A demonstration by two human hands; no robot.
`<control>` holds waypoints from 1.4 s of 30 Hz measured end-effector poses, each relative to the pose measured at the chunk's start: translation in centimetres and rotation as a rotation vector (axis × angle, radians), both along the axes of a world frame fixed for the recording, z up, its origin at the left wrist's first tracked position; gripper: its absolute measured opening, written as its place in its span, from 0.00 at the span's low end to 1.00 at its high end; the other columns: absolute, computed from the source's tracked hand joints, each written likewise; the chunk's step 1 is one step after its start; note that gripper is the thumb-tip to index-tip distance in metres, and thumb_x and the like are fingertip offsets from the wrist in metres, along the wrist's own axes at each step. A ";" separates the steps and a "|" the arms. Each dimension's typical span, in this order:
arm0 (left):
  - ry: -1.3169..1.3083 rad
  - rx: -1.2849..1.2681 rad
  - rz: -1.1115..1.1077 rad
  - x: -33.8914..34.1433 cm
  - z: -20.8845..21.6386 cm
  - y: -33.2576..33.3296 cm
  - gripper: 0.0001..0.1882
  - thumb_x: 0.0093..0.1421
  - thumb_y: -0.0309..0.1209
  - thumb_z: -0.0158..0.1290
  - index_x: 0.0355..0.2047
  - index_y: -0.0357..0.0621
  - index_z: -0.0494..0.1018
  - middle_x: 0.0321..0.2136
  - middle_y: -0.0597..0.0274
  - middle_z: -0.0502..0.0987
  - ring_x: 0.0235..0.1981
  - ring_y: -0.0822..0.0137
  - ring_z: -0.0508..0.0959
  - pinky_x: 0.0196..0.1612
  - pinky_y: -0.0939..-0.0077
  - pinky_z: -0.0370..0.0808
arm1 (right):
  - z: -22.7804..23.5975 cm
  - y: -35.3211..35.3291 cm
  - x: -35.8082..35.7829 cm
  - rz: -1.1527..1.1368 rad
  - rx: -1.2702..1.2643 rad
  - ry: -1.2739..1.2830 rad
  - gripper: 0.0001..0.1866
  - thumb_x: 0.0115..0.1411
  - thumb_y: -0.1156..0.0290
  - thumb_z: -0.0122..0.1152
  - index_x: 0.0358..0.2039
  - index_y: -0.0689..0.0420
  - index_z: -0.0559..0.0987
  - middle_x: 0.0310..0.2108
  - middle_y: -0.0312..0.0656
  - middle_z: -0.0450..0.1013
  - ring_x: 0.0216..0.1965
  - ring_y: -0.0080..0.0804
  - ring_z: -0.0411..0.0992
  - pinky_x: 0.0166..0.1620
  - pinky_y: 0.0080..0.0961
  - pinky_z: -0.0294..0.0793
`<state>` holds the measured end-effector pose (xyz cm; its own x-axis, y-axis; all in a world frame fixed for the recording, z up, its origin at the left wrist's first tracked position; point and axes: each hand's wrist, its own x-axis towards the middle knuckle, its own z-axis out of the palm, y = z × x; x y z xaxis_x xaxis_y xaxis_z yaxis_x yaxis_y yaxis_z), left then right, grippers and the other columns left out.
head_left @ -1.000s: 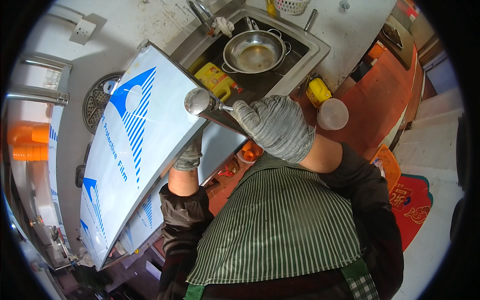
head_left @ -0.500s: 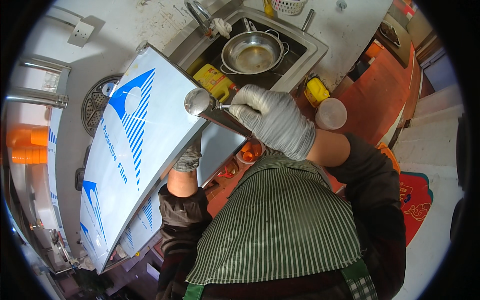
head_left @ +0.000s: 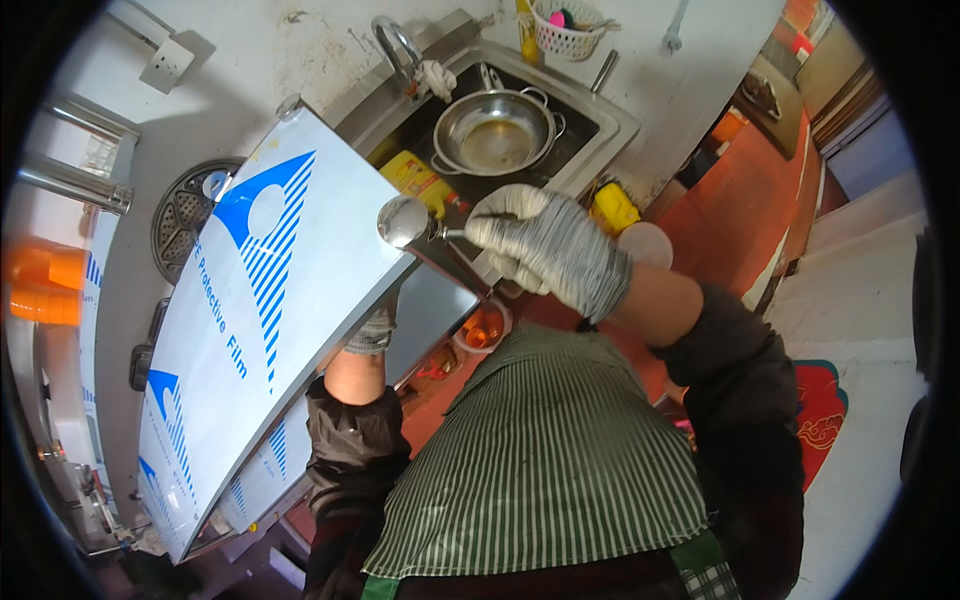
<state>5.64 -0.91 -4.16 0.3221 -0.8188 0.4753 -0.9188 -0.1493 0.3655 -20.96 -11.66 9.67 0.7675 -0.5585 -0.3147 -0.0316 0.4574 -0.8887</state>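
Observation:
A metal shelf panel with blue-printed white protective film slopes across the left. A round shiny cap tops the tubular leg at its right corner. From beside that cap a thin metal rod sticks out, pinched by my right hand in a grey-white knit glove. My left hand, gloved too, reaches under the panel near the same leg; its fingers are hidden behind the panel edge. A lower filmed shelf shows below it.
Behind the corner is a sink holding a steel two-handled pan and a yellow bottle. A yellow jug and a white tub stand right. Orange things fill a bucket. A white basket sits behind.
My right hand has turned at the wrist around the rod, its lower fingers now showing below. The view has shifted slightly. My left hand stays under the panel.

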 end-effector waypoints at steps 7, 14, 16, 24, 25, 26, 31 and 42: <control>0.243 0.049 -0.070 -2.1 4.7 -0.8 0.28 0.60 0.43 0.46 0.58 0.45 0.58 0.55 0.54 0.64 0.56 0.57 0.63 0.59 0.66 0.58 | -1.0 1.9 0.2 -0.156 -0.194 -0.105 0.14 0.61 0.65 0.57 0.44 0.57 0.72 0.25 0.31 0.71 0.19 0.12 0.65 0.19 0.11 0.65; 0.274 0.090 -0.045 -4.6 6.6 -1.5 0.23 0.63 0.39 0.44 0.55 0.41 0.62 0.51 0.54 0.68 0.53 0.60 0.68 0.56 0.72 0.64 | -2.8 2.1 0.0 -0.171 -0.842 0.008 0.14 0.59 0.70 0.56 0.45 0.60 0.75 0.39 0.43 0.74 0.42 0.32 0.74 0.44 0.24 0.73; 0.383 0.104 -0.016 -4.4 6.0 -1.8 0.23 0.64 0.39 0.42 0.56 0.40 0.61 0.52 0.54 0.68 0.53 0.62 0.67 0.56 0.74 0.64 | -3.3 2.5 0.2 -0.197 -0.957 0.006 0.15 0.59 0.66 0.57 0.45 0.58 0.75 0.41 0.44 0.74 0.43 0.34 0.73 0.45 0.26 0.73; 1.482 -0.534 -0.372 -5.4 4.6 -2.7 0.22 0.66 0.41 0.39 0.56 0.43 0.60 0.51 0.58 0.68 0.52 0.64 0.68 0.55 0.74 0.66 | -3.5 2.2 0.3 -0.132 -0.832 -0.007 0.17 0.60 0.63 0.55 0.47 0.57 0.75 0.41 0.44 0.74 0.43 0.36 0.73 0.48 0.29 0.71; 1.500 -0.545 -0.369 -5.4 4.3 -2.7 0.22 0.66 0.42 0.38 0.56 0.43 0.60 0.51 0.58 0.68 0.52 0.64 0.68 0.55 0.73 0.66 | -3.4 2.0 0.2 -0.118 -0.771 -0.006 0.17 0.60 0.66 0.57 0.48 0.56 0.75 0.42 0.42 0.74 0.44 0.32 0.73 0.49 0.27 0.72; 1.518 -0.557 -0.366 -5.3 3.9 -2.6 0.23 0.67 0.42 0.38 0.56 0.43 0.60 0.51 0.58 0.68 0.52 0.64 0.68 0.56 0.73 0.65 | -3.3 1.9 0.3 -0.115 -0.763 -0.005 0.16 0.60 0.66 0.57 0.48 0.56 0.75 0.42 0.42 0.74 0.44 0.32 0.73 0.49 0.27 0.71; 1.596 -0.373 -0.471 -2.5 1.2 -2.7 0.24 0.66 0.44 0.38 0.57 0.43 0.59 0.52 0.57 0.67 0.52 0.62 0.68 0.56 0.72 0.65 | -3.0 2.3 0.4 -0.095 -0.887 -0.017 0.19 0.62 0.65 0.54 0.52 0.55 0.72 0.42 0.44 0.72 0.45 0.36 0.71 0.50 0.28 0.70; 1.665 -0.384 -0.287 -3.4 2.3 -2.5 0.26 0.67 0.43 0.37 0.57 0.37 0.58 0.52 0.54 0.67 0.52 0.62 0.67 0.56 0.74 0.64 | -4.8 1.1 0.9 0.029 -1.612 0.028 0.30 0.59 0.63 0.54 0.60 0.59 0.60 0.33 0.49 0.69 0.33 0.43 0.72 0.34 0.34 0.74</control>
